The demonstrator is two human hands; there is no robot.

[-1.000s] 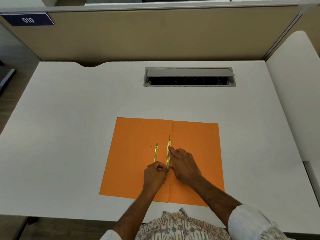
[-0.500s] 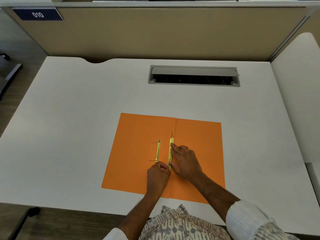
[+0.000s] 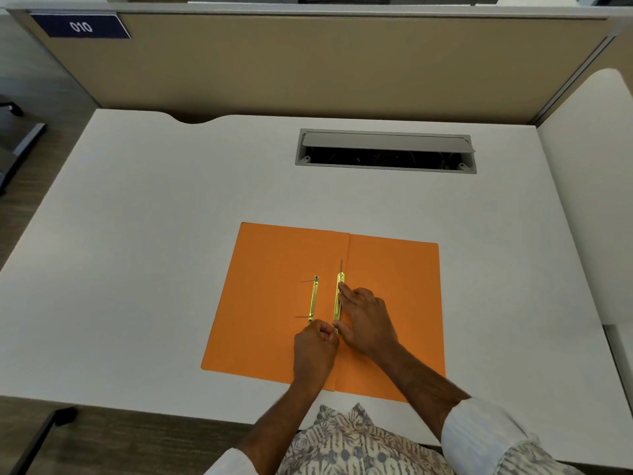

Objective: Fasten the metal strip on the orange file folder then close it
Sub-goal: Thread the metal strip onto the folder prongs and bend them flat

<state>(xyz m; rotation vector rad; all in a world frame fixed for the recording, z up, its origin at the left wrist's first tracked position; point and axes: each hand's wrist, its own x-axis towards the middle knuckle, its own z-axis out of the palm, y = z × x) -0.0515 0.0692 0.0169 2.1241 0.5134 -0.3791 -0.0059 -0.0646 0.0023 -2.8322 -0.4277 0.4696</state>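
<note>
Desk (image 3: 171, 234): white top, rounded notch in the far edge, beige partition (image 3: 308, 63) behind
Label (image 3: 81, 27): dark blue plate on the partition's upper left, white digits that read mirrored
Cable hatch (image 3: 385, 150): grey, set in the desk's far half, flap raised, dark inside
Folder (image 3: 267, 303): orange, lies open and flat on the near middle of the desk, spine crease running away from the person, near edge close to the desk's front edge
Strip (image 3: 337, 303): yellow metal bar, lies lengthwise just left of the crease; a thin prong shows beyond its far end
Second bar (image 3: 313, 299): yellow metal, parallel to the strip and just left of it on the left flap; two thin prongs stick out leftward, one at each end
Left hand (image 3: 315, 347): curled into a loose fist at the strip's near end, fingertips pinched there; what they pinch is hidden
Right hand (image 3: 364, 320): lies flat on the folder just right of the crease, grips nothing; index fingertip presses the strip near its far end, thumb touches its near end beside the left hand
Sleeves: pale cuff (image 3: 479, 437) on the right forearm; patterned garment (image 3: 352, 443) at the bottom edge
</note>
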